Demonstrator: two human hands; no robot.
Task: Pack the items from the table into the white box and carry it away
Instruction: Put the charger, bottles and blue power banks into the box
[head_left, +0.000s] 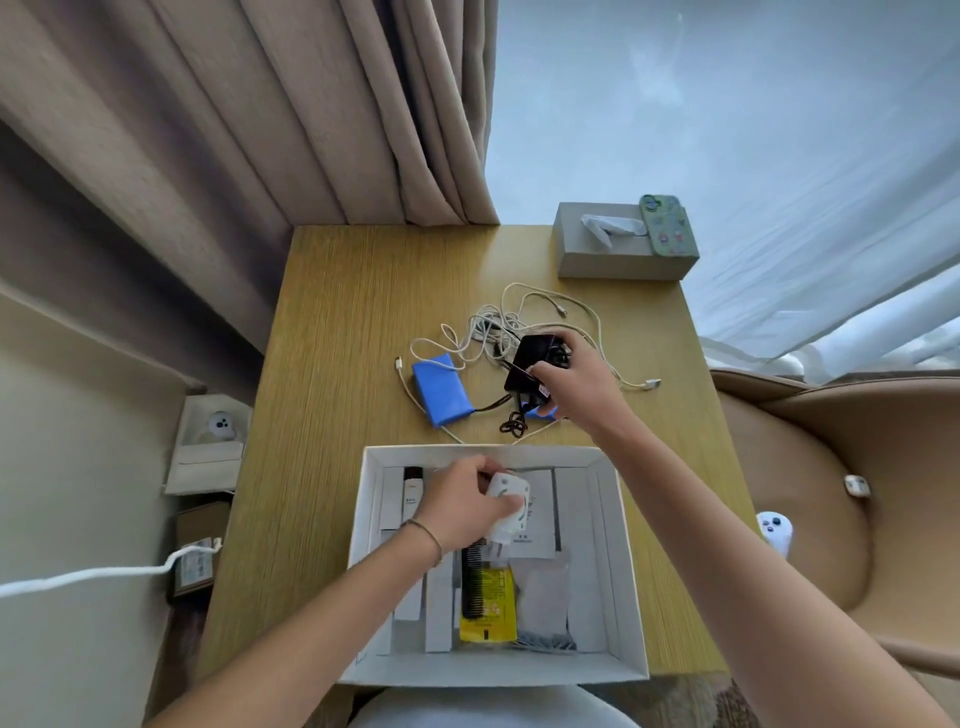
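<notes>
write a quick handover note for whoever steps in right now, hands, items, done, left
Left hand: holding a white charger inside the white box.
Right hand: gripping the black adapter above the table.
Done: comb, yellow packet and some white packets are in the box.
Left: blue pack, white cables, the adapter, then carry the box off.
</notes>
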